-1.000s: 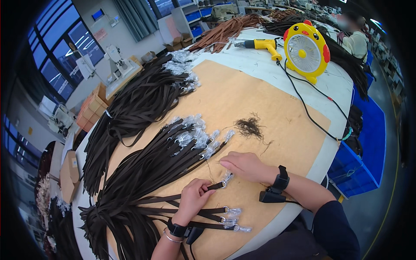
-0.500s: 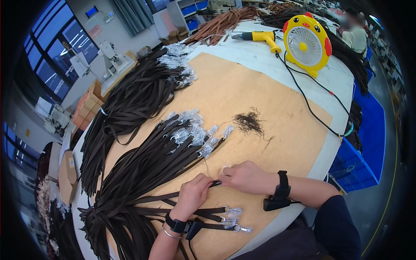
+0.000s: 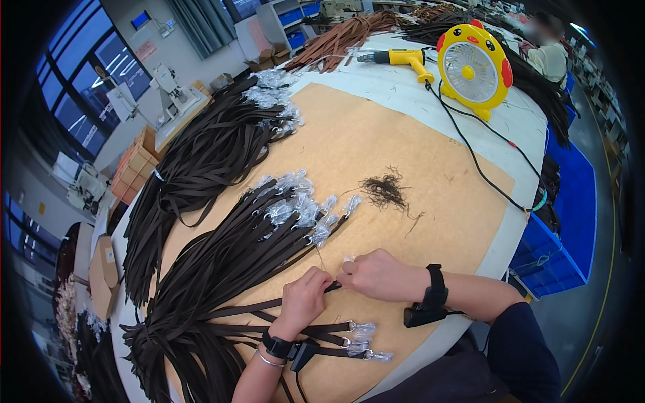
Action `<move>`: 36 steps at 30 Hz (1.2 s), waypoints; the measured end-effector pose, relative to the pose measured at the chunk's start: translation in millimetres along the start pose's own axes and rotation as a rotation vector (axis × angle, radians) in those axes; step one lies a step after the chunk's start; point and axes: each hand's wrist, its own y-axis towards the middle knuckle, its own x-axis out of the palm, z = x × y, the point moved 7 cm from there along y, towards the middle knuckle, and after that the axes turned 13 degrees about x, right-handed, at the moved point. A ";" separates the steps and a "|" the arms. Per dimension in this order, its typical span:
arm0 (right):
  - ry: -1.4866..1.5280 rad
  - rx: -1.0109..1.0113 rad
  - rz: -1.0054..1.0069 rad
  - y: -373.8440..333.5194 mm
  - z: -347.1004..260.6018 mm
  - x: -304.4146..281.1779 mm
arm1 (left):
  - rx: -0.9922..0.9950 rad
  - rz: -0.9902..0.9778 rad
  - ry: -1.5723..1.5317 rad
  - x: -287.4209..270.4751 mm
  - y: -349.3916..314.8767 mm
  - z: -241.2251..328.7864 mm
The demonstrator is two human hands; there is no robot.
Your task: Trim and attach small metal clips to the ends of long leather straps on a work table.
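My left hand [image 3: 306, 299] pinches a dark brown strap [image 3: 259, 307] near its end. Close by on its right, my right hand [image 3: 376, 274] grips the end of the same strap, with a bit of clear plastic showing above the fingers. A loose thread [image 3: 322, 258] rises from between the two hands. Below them lie several straps whose metal clasps are wrapped in clear plastic [image 3: 363, 330]. A large bundle of dark straps [image 3: 222, 258] spreads to the left, its plastic-wrapped clasps [image 3: 295, 205] pointing away from me. My fingers hide the strap's very tip.
A second strap bundle [image 3: 201, 144] lies farther back. Cut threads [image 3: 386, 191] sit in a heap on the brown paper [image 3: 443, 161]. At the far right stand a yellow fan [image 3: 474, 74] and a yellow heat gun [image 3: 403, 59] with cables. Blue bins [image 3: 551, 252] flank the table; a person [image 3: 547, 54] sits beyond.
Both hands have stayed almost in place, still on the strap. The left wrist has shifted slightly to the right, and the fingers have moved only a little.
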 end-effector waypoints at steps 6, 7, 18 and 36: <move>0.021 0.059 -0.083 3.1 5.7 8.0 | -0.007 0.001 -0.040 0.2 0.9 -0.1; 0.018 0.071 -0.091 4.0 6.4 8.7 | 0.001 0.005 -0.046 0.1 1.2 -0.1; 0.080 0.139 -0.061 -1.9 13.0 9.8 | -0.111 -0.042 -0.010 -15.7 -3.3 -3.6; 0.042 0.108 -0.056 -0.6 6.7 16.5 | -0.095 -0.230 -0.175 -5.4 0.2 -11.5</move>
